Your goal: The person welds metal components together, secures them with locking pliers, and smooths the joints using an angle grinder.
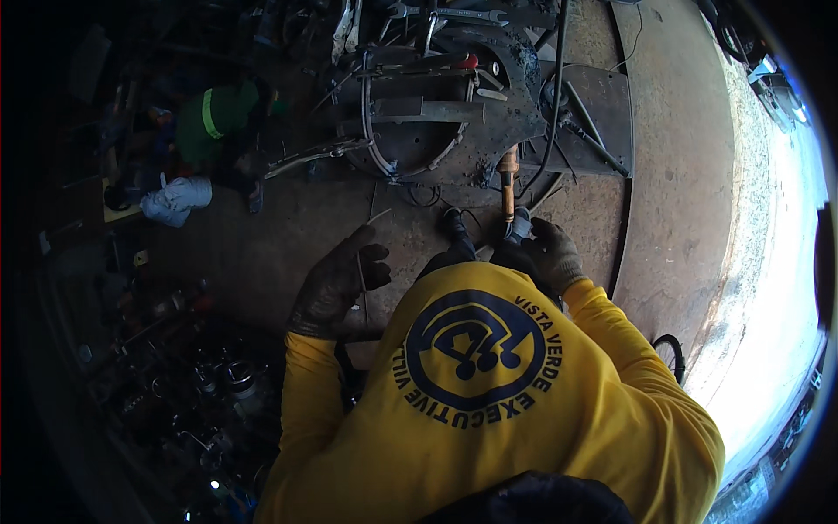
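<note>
My left hand (342, 278), in a dark, soiled glove, is raised left of my chest with its fingers curled. A thin rod (361, 272) runs along the curled fingers and seems gripped there. My right hand (556, 255), in a grey knitted glove with dark finger parts, is low beside my right leg; its fingertips are partly lost against dark clothing. Just ahead of it, an orange-brown handled tool (509, 182), like a welding electrode holder, hangs at the edge of a dark metal work table (515, 113).
On the table lie a round metal hoop (367, 113), flat bars (428, 110), a wrench (471, 15) and a red-tipped tool (470, 62). A cable (555, 96) crosses its right side. Someone in green (209, 122) is at the left. Dark machine parts (240, 380) fill the lower left.
</note>
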{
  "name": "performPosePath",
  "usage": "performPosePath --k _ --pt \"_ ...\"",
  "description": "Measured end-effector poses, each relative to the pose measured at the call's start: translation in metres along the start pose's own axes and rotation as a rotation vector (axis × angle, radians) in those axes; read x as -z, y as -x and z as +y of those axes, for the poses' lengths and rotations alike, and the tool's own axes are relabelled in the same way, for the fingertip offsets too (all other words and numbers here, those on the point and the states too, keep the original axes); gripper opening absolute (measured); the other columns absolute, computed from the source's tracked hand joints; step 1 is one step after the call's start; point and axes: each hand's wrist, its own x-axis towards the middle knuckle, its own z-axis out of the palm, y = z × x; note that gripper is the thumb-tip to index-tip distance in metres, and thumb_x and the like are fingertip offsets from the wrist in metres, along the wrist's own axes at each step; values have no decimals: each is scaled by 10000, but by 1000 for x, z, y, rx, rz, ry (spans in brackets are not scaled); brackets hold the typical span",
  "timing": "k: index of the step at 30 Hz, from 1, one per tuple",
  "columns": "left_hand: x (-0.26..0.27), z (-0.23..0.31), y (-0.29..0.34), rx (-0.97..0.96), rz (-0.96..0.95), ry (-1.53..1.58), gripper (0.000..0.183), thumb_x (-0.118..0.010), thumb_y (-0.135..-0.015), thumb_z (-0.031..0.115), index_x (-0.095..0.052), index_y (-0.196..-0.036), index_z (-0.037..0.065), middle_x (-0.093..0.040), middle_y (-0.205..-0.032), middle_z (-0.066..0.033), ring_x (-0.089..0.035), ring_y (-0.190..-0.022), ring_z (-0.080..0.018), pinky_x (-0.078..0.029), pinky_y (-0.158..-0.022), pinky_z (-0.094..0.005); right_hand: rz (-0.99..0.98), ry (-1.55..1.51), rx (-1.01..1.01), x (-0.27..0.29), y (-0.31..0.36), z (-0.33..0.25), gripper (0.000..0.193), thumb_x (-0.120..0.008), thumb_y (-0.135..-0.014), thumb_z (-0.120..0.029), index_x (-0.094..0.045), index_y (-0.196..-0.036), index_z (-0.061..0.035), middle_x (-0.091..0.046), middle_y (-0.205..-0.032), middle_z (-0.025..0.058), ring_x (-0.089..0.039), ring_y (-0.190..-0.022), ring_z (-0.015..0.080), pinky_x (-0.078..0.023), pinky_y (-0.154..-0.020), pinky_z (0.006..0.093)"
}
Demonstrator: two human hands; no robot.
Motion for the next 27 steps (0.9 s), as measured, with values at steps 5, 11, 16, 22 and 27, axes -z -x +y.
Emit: performPosePath --k 5,11,16,22,27 --pt "-5 11 -8 -152 -181 321 732 -783 -873 244 -475 -1509 52 -635 -1216 -79 -649 -978 -199 -544 -803 -366 -4 -195 228 30 1 -42 510 -734 -906 -210 -604 -1364 -28 -704 -1196 173 -697 -1103 289 -552 -944 370" --pt "-36 30 -14 -264 -368 531 608 -736 -918 180 -520 -1468 35 -640 -1074 -47 -586 -883 -149 -516 -774 -298 140 -357 355 39 8 -82 471 -748 -897 -178 -626 -1318 -5 -710 -1124 173 -719 -1003 294 -569 -879 376" --pt "-35 23 -31 -310 -338 467 507 -689 -971 175 -542 -1433 26 -670 -1115 -70 -609 -929 -159 -533 -794 -299 183 -234 576 53 20 -139 472 -757 -891 -210 -638 -1308 -23 -704 -1088 166 -717 -977 295 -571 -853 388" --pt "-54 51 -39 -49 -246 717 456 -570 -1056 208 -484 -1469 35 -574 -973 2 -463 -752 -67 -434 -643 -217 266 76 772 34 14 -188 442 -759 -863 -280 -677 -1269 -125 -666 -913 127 -697 -847 303 -561 -733 415" --pt "-26 61 -59 65 -513 773 341 -597 -1045 216 -617 -1300 -9 -722 -1046 -109 -674 -838 -173 -594 -726 -284 368 371 815 -4 19 -232 334 -732 -868 -269 -708 -1182 -157 -679 -910 107 -703 -787 303 -564 -672 422"
